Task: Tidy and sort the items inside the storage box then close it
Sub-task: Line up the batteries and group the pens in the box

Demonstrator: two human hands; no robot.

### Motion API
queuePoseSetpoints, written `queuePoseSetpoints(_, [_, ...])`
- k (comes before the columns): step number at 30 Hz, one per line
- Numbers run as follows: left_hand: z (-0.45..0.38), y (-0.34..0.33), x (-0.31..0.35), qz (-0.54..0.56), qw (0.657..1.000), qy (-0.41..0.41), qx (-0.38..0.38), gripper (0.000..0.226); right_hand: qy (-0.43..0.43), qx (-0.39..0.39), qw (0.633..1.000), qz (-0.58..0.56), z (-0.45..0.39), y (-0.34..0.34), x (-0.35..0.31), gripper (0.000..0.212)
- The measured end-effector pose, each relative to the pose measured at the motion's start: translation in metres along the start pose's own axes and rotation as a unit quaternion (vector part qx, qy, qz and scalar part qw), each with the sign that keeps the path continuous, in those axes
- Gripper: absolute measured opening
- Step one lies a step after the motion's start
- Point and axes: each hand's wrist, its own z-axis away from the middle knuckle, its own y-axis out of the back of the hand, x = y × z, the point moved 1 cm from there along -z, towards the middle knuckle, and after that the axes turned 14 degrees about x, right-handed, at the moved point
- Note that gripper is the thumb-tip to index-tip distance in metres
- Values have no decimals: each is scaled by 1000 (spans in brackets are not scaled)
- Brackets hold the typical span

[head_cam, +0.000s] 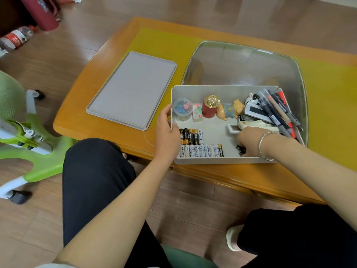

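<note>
Here the left hand grips the left wall of the box, thumb inside, fingers hidden behind the wall. The right hand reaches into the box's near right corner, knuckles up; its fingertips are hidden under the hand, next to a small black thing too covered to identify, so I cannot tell whether it grasps anything.

The box sits open at the table's near edge, its long axis along that edge. Inside, batteries lie in two rows in the near left corner, side by side, their long axes pointing from the near wall to the far wall. Along the far wall stand a tub of clips, an eraser and a red jar with a gold top; a pig figure lies on its side. Pens are heaped at the right end, slanting from the far wall down toward the near right corner, over white gadgets that are partly buried and hard to make out.

The lid lies flat toward the table's left end, well apart from the box.
</note>
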Motion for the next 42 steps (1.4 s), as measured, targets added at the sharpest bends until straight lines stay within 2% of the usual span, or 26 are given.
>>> queuePoseSetpoints(2, [0,0,0,2,1000,4,-2,47,2,1,1000,-12,2,0,1,21])
queuePoseSetpoints(9, [0,0,0,6,1000,14,-3,46,10,33,999,2,4,-1,4,15])
queuePoseSetpoints(17, [1,0,1,4,1000,18,-4,46,24,-12,1000,0,2,2,0,18])
queuePoseSetpoints(19, [1,1,2,4,1000,18,-4,46,33,8,999,-11,4,4,1,18])
queuePoseSetpoints(24, [1,1,3,9,1000,13,-3,46,65,120,986,-95,12,13,0,19])
queuePoseSetpoints(29, [0,0,1,10,1000,11,-3,47,51,270,933,-230,1,30,-8,16])
queuePoseSetpoints(31, [0,0,0,5,1000,6,-1,47,23,296,914,-276,-9,37,-17,15])
queuePoseSetpoints(34, [0,0,0,-25,999,-22,0,50,-33,284,865,-413,-20,42,-28,11])
queuePoseSetpoints(36, [0,0,0,-92,992,-85,16,49,-67,277,817,-501,-25,42,-31,11])
queuePoseSetpoints(39, [0,1,1,-187,967,-170,18,24,-92,279,754,-587,-28,42,-33,11])
queuePoseSetpoints(42, [1,0,2,-221,959,-179,-17,22,-89,271,718,-634,-28,47,-39,12])
